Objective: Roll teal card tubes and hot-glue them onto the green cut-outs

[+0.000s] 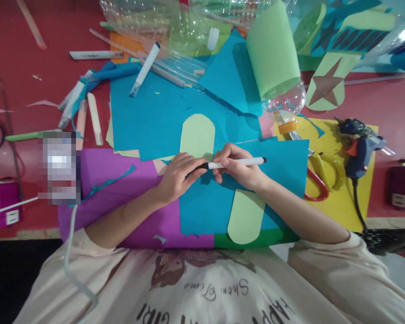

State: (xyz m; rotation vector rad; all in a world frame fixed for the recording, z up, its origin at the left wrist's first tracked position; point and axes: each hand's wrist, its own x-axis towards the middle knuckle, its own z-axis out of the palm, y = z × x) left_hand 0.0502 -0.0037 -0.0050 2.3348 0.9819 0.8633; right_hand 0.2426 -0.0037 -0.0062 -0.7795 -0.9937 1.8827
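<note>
A white marker (238, 162) with black ends lies level between my two hands. My right hand (238, 165) is closed around its white barrel. The fingers of my left hand (180, 173) pinch the black cap (204, 166) at its left end. Just beyond my hands, a light green round-ended paper piece (198, 135) rests on blue paper (276, 166). Another light green paper piece (246, 217) lies below my right wrist. Purple paper (121, 180) spreads under my left forearm.
A glue gun (356, 148) and scissors (319, 180) lie on yellow paper (357, 202) at right. Another marker (145, 69) lies on blue paper. A green-wrapped plastic bottle (273, 54) and clear bottles stand at the back. A phone-like device (59, 168) with a cable sits at left.
</note>
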